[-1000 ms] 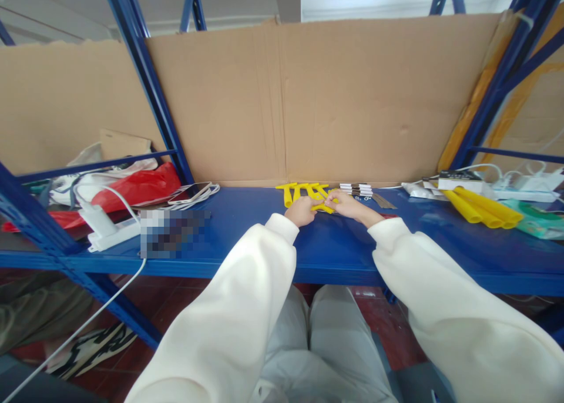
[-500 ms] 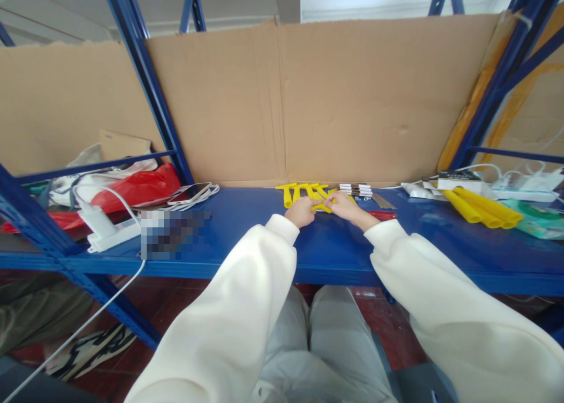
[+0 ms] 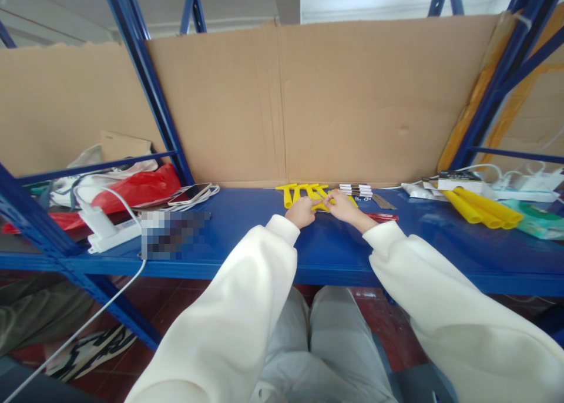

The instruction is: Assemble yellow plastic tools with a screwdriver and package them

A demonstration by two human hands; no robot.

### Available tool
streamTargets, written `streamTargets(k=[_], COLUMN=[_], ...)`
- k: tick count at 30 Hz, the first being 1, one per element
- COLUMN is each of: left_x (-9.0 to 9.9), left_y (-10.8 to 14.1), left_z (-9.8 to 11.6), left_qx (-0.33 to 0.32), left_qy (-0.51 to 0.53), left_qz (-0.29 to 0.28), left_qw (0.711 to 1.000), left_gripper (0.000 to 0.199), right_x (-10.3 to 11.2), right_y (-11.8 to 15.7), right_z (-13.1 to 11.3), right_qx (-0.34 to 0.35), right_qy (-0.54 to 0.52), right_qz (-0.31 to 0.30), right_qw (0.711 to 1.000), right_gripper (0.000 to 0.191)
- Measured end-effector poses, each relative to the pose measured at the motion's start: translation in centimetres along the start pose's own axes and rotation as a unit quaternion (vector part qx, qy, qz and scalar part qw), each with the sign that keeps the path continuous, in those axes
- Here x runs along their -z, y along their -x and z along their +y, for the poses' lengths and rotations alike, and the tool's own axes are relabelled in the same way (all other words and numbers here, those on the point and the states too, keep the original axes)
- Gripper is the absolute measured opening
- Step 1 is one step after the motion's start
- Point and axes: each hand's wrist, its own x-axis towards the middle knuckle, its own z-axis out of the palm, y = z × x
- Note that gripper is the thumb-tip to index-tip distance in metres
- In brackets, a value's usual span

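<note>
Several yellow T-shaped pieces point(image 3: 288, 195) lie in a row on the blue shelf top point(image 3: 255, 232), against the cardboard. My left hand point(image 3: 301, 212) is closed on the end of a yellow piece point(image 3: 325, 205) in front of that row. At the other side of this piece, my right hand point(image 3: 342, 205) has its fingers pinched together; what they hold is too small to make out. Right of my hands lie white-and-dark packs point(image 3: 356, 190), thin grey strips point(image 3: 383, 201) and a red item point(image 3: 382, 217).
A power strip point(image 3: 115, 236), a red bag point(image 3: 141, 187) and a phone with a white cable point(image 3: 190, 194) lie at the left. Yellow tubes point(image 3: 482, 208) and a green pack point(image 3: 540, 220) lie at the right. Cardboard point(image 3: 352, 97) stands behind; a person's shoe point(image 3: 92, 350) shows lower left.
My right hand has shifted slightly down and left, and more of the red item shows. My left hand has stayed in place.
</note>
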Motion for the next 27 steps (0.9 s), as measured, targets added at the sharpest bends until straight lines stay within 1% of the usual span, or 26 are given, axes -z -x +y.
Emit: streamTargets(k=[5, 9, 13, 16, 21, 27], left_x=[0.1, 0.1, 0.2, 0.2, 0.3, 0.4], left_y=[0.1, 0.2, 0.3, 0.3, 0.5, 0.7], left_z=[0.1, 0.2, 0.3, 0.3, 0.6, 0.9], left_qx=[-0.001, -0.001, -0.001, -0.001, 0.006, 0.002], left_qy=[0.001, 0.003, 0.0, -0.005, -0.016, -0.025], left_qz=[-0.003, -0.001, 0.002, 0.001, 0.004, 0.005], left_qw=[1.0, 1.0, 1.0, 1.0, 1.0, 1.0], left_gripper=[0.052, 0.052, 0.053, 0.052, 0.053, 0.055], right_x=[0.0, -0.3, -0.7, -1.1, -1.3, -0.3], right_y=[-0.2, -0.3, -0.2, -0.2, -0.1, 0.3], right_z=[0.4, 0.5, 0.5, 0.6, 0.5, -0.2], right_qx=[-0.001, -0.015, -0.015, -0.027, -0.038, -0.061], right_qy=[-0.004, -0.041, -0.1, -0.139, -0.161, -0.195], right_qz=[-0.005, -0.011, 0.019, 0.038, 0.029, 0.003], right_qw=[1.0, 0.999, 0.995, 0.989, 0.986, 0.979], right_gripper=[0.011, 0.014, 0.009, 0.005, 0.007, 0.008])
